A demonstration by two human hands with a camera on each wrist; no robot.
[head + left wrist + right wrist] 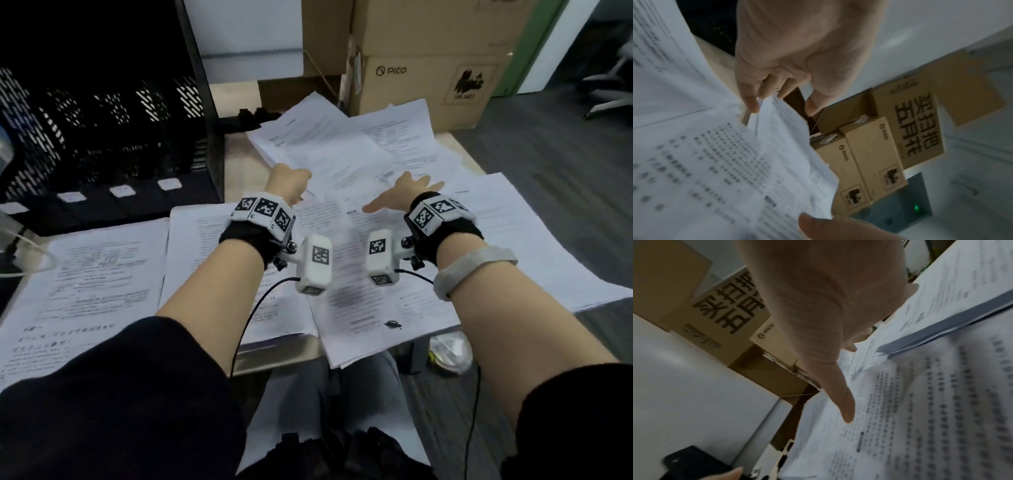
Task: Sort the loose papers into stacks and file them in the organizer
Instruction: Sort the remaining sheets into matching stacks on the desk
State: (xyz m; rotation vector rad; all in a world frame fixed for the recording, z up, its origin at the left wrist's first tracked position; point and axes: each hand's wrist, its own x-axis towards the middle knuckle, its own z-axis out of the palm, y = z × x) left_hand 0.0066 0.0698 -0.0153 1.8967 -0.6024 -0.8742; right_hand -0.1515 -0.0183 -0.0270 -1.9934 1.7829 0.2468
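The left hand (287, 181) curls its fingers (751, 97) around the corner of a thin white printed paper sheet (781, 129), just to the right of the tall black plastic organizer with slotted walls (102, 120). The right hand (400, 195) lies flat with fingers spread wide, holding nothing, pressing on the messy flat white loose papers (359, 154) farther right of the organizer. Smooth brown cardboard boxes (424, 78) stand behind the papers.

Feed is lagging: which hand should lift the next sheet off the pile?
Left. The left hand already pinches a sheet at its corner; the right hand lies open and flat on the papers, likely better for steadying them.
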